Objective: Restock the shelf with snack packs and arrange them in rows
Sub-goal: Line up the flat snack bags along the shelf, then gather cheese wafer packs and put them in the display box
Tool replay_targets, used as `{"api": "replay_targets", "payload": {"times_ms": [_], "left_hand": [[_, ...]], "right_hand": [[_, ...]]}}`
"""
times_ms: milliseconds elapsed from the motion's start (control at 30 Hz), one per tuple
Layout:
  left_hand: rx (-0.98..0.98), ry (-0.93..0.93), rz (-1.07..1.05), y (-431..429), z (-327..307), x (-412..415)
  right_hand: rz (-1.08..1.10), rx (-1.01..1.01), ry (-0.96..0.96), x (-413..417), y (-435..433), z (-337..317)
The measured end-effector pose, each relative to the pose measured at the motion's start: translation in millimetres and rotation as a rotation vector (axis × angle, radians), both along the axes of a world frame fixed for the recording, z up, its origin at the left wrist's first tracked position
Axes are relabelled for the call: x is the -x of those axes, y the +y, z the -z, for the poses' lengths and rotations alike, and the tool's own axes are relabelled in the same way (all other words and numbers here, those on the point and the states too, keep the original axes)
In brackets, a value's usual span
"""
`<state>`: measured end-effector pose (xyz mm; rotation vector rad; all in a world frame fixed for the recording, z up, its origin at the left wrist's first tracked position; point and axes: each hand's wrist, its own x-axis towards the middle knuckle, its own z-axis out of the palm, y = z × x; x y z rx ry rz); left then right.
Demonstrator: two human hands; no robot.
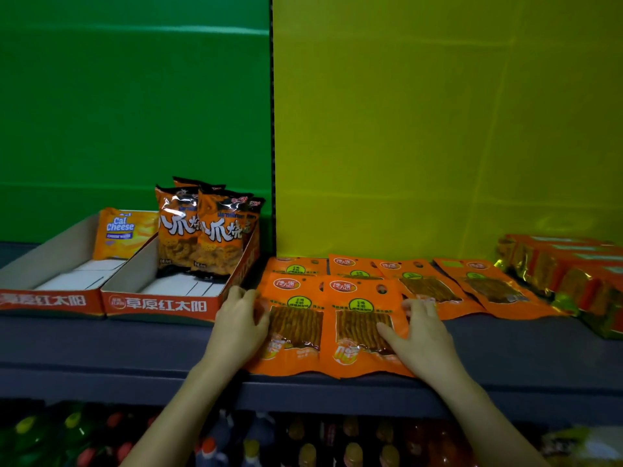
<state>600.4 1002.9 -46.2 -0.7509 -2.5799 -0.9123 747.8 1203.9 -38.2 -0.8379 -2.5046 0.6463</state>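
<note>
Snack packs (488,288), orange and flat, lie on a grey shelf (101,342). Behind it a green wall (135,96) stands on the left and a yellow wall (438,112) on the right. Bottles (303,446) stand on the level below.

Each pack lies the long way from near to far, with its logo end toward the wall. Two packs sit side by side at the near edge. More lie in a row just behind them, and the ones on the right are turned a bit.

The left hand (236,328) is at the left edge of the left near pack (293,332) with bent fingers; I cannot tell if it pinches. The right hand (421,335) lies on the right near pack (362,332) with fingers spread.

On the left, two open card boxes stand side by side. The left box (50,301) holds one Cal Cheese bag (121,234) at its far end. The right box (158,305) holds a few orange puff bags (199,230), standing up. At the right end lie shiny gold packs (566,274).
</note>
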Motion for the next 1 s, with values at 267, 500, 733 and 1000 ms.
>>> {"api": "replay_targets", "payload": {"times_ms": [267, 500, 733, 1000], "left_hand": [[0.100, 0.348, -0.002, -24.2, -18.5, -31.4], [0.415, 0.415, -0.317, -107.3, -18.2, -56.7], [0.476, 0.335, -0.536, -228.9, -10.8, -83.7], [0.549, 0.352, -0.753, -372.5, -5.8, -84.2]], "right_hand": [[-0.391, -0.217, 0.200, -13.6, -25.1, -23.1], [-0.851, -0.277, 0.245, 18.5, -115.7, -24.5], [-1.167, -0.295, 0.217, 55.9, -237.5, -16.4], [-1.295, -0.318, 0.186, 100.2, -386.7, -19.5]]}}
